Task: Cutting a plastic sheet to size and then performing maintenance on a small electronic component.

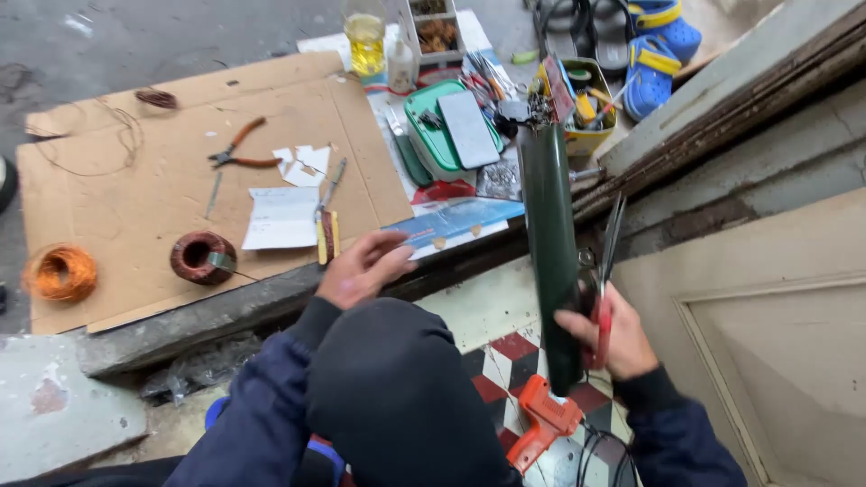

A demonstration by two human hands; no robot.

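My right hand [612, 338] grips a pair of red-handled scissors [606, 271] together with a long dark green sheet [548, 243] that stands upright in front of me. The scissor blades point up along the sheet's right edge. My left hand [361, 269] hovers with fingers apart and holds nothing. It sits above the near edge of a cardboard sheet [135, 189], close to a small knife and pencil [327, 236] and a white paper [281, 218].
On the cardboard lie orange-handled pliers [236, 149], a copper wire coil [203, 257] and an orange wire coil [59, 272]. A green tray with a grey pad [454, 131], a yellow tool box [582, 104], a bottle [364, 36] and blue sandals [657, 50] stand beyond. An orange tool [541, 424] lies on the tiled floor by my knee.
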